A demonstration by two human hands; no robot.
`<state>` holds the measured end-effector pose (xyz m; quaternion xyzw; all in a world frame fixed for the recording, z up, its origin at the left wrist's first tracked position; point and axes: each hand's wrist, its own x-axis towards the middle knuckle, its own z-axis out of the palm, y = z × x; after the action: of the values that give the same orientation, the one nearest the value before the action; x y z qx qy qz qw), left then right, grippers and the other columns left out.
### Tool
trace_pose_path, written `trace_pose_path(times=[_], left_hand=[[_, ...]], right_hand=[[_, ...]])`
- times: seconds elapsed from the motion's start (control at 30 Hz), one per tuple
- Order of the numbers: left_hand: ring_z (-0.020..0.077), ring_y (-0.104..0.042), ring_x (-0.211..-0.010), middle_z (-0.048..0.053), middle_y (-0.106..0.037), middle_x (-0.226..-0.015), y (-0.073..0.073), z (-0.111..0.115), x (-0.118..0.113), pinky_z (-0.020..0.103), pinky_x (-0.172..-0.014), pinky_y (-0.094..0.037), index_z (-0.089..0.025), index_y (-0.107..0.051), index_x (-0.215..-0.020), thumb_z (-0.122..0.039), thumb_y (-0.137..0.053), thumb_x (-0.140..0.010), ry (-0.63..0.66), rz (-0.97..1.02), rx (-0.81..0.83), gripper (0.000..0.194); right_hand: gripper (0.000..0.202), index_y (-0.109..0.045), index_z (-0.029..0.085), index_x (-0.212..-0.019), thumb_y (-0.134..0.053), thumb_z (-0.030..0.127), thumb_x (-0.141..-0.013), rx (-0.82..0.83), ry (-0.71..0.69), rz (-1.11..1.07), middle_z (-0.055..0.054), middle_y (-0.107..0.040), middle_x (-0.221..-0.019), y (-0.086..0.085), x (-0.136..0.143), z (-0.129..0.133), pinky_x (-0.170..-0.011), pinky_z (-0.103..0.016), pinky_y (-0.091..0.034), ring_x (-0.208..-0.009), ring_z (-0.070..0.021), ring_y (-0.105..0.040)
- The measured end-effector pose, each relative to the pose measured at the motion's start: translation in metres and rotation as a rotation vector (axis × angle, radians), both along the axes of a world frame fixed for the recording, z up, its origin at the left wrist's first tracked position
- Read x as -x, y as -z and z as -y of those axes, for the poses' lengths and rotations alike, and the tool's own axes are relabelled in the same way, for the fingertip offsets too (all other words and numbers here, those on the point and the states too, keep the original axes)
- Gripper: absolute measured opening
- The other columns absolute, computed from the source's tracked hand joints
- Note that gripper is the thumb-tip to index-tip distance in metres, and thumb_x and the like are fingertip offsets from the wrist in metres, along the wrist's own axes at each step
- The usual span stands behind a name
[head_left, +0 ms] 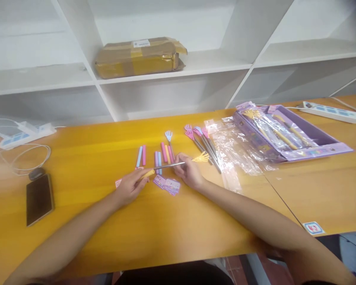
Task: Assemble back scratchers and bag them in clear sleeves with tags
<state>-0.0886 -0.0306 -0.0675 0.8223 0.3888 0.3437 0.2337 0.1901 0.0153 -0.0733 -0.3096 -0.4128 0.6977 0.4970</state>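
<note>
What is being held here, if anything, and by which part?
A hand-shaped scratcher: the left hand grips its yellow handle; the right hand holds its metal rod near the yellow head.

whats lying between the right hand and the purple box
In the head view, several loose back scratchers and, nearer the purple box, clear plastic bags lie between it and the right hand; the held scratcher's yellow head also juts that way.

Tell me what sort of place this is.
Probably a workroom, perhaps a packing area: scratchers lie loose on the table, bagged ones sit in a box, and a taped carton rests on the shelf.
</note>
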Motion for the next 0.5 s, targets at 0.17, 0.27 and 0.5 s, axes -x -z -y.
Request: trace_pose_path(times=[0.17,0.27,0.5], left_hand=[[0.0208,-0.075,-0.111,0.011,-0.077,-0.123,0.0012,-0.0027,-0.0053,0.035,-0.097,-0.061,-0.024,-0.068,-0.146,-0.024,-0.056,-0.111,-0.014,-0.049,-0.121,0.037],[0.0196,-0.074,-0.107,0.008,-0.076,-0.117,0.0012,-0.0021,-0.0062,0.034,-0.096,-0.061,-0.026,-0.066,-0.150,-0.022,-0.055,-0.111,0.037,-0.085,-0.127,0.041],[0.0202,-0.073,-0.116,0.008,-0.075,-0.131,0.0065,-0.0026,-0.0040,0.034,-0.099,-0.061,-0.032,-0.061,-0.156,-0.025,-0.053,-0.113,0.002,-0.127,-0.036,0.044]], right_hand=[[0.028,-0.047,0.026,-0.080,-0.059,0.049,-0.091,0.003,0.033,-0.044,0.012,-0.030,-0.043,0.0024,-0.0075,-0.0068,-0.043,-0.023,-0.020,-0.040,-0.0103,-0.017],[0.026,-0.045,0.027,-0.079,-0.058,0.048,-0.090,0.008,0.010,-0.024,0.012,-0.031,-0.041,0.0019,-0.0078,-0.0062,-0.044,-0.025,-0.022,-0.038,-0.0109,-0.018],[0.026,-0.045,0.028,-0.079,-0.057,0.050,-0.088,-0.018,-0.018,0.036,0.012,-0.032,-0.040,0.0004,-0.0060,-0.0041,-0.045,-0.026,-0.024,-0.037,-0.0119,-0.022]])
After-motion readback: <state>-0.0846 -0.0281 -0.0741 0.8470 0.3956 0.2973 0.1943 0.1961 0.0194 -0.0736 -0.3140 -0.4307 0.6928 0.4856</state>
